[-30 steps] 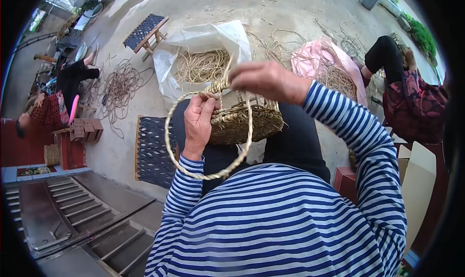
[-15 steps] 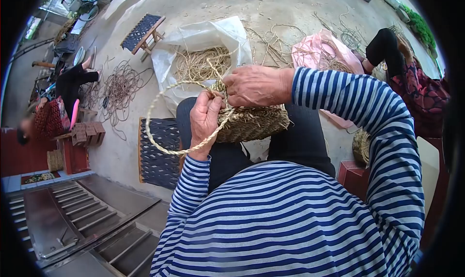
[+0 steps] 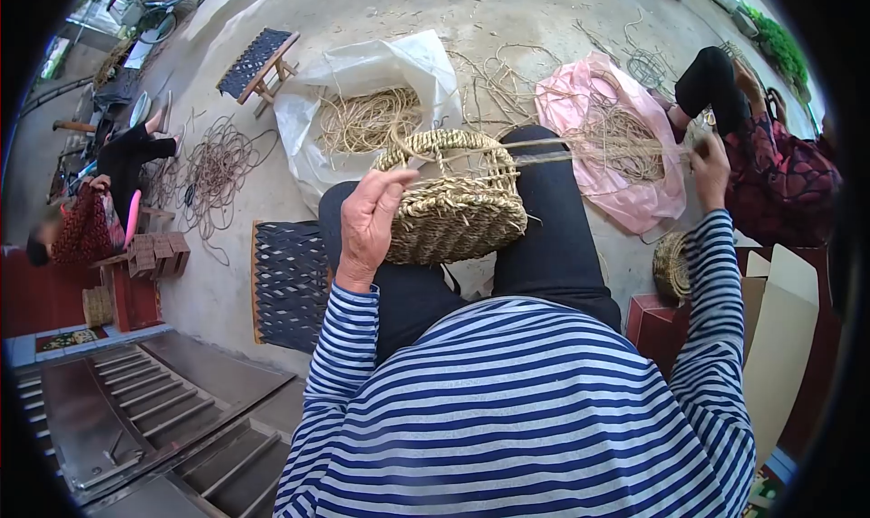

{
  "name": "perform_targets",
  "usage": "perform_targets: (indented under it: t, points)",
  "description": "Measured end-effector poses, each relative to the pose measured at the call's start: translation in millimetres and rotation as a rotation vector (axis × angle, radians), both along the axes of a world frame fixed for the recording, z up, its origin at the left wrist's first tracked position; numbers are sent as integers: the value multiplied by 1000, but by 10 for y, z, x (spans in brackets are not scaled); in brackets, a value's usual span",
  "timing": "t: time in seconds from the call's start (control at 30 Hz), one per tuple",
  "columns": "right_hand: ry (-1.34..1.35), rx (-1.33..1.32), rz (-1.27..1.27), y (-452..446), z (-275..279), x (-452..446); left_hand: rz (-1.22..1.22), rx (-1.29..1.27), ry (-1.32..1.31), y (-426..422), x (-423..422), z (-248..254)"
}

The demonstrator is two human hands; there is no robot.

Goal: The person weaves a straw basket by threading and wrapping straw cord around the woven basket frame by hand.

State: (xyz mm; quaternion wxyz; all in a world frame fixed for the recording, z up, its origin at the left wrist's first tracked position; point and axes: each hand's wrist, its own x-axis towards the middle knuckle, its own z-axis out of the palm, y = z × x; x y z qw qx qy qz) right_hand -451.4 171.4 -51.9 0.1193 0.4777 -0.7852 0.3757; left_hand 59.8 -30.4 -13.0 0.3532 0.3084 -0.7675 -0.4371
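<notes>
A small woven straw basket [image 3: 458, 223] with a braided handle rests across my lap. My left hand [image 3: 370, 221] is closed at its left end, fingertips at the rim. Far out to the right, my right hand [image 3: 711, 174] is closed on a straw cord [image 3: 607, 146]. Strands of that cord run taut and blurred from the basket's openwork upper edge to the hand, passing above a pink bag. Part of the basket's left side is hidden behind my left fingers.
Coiled straw rope fills a white plastic bag [image 3: 294, 151] ahead and a pink bag [image 3: 666, 196] at right. A woven-top stool [image 3: 258, 63] and seat [image 3: 290, 282] stand left. Two people sit at either side. Loose cord [image 3: 222, 169] lies on the floor. A round basket [image 3: 672, 264] is by my right.
My right hand has moved from the basket far out to the right, drawing the cord with it. The large loop beside my left hand is gone, and the basket's handle shows.
</notes>
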Motion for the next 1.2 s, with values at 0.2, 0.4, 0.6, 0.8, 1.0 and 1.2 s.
perform_targets:
  t: [0.2, 0.4, 0.6, 0.8, 1.0, 1.2]
  points:
    - [-255, 869, 489, 63, -270, 368, -16, -178, -22, 44, -86, 44]
    - [-569, 305, 816, -1017, 322, 1749, 192, -736, -214, 158, -195, 270]
    - [-510, 289, 824, -1391, 395, 2228, -71, -700, -365, 185, -572, 432]
    - [-1330, -227, 50, -526, -381, 490, -72, -736, -299, 159, -584, 332]
    - [-290, 114, -308, 458, -1348, -545, -167, -681, -247, 121, -604, 274]
    - [-778, 77, 597, -964, -76, 1701, -177, -625, -251, 157, -599, 311]
